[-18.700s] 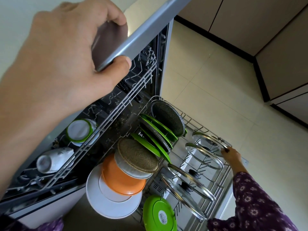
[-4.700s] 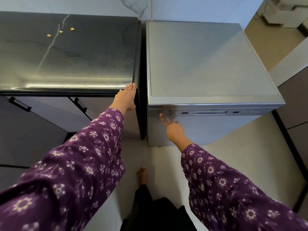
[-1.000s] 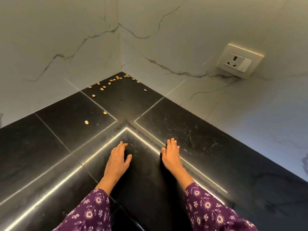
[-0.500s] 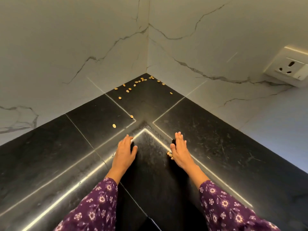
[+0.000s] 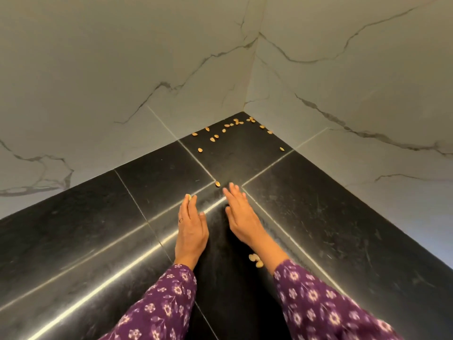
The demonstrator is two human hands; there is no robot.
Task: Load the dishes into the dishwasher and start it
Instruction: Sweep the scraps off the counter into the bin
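Neither the dishwasher nor any dishes are in view. My left hand [image 5: 190, 227] lies flat with straight fingers on the black stone counter [image 5: 318, 217], its fingertips touching a small tan shell. My right hand [image 5: 241, 214] also rests flat on the counter beside it, fingers straight and pointing toward the corner. Both hands hold nothing. Purple flowered sleeves cover both forearms.
Several tan nut shells [image 5: 228, 130] lie scattered in the far corner of the counter. One shell [image 5: 217, 184] sits just ahead of my right fingertips, and a few shells [image 5: 255, 260] lie under my right wrist. White marble walls [image 5: 122, 69] close the corner.
The view has swung right, so the wall socket has left the frame. Both hands have slid forward toward the corner, and the shells by my right hand now lie back near the wrist.
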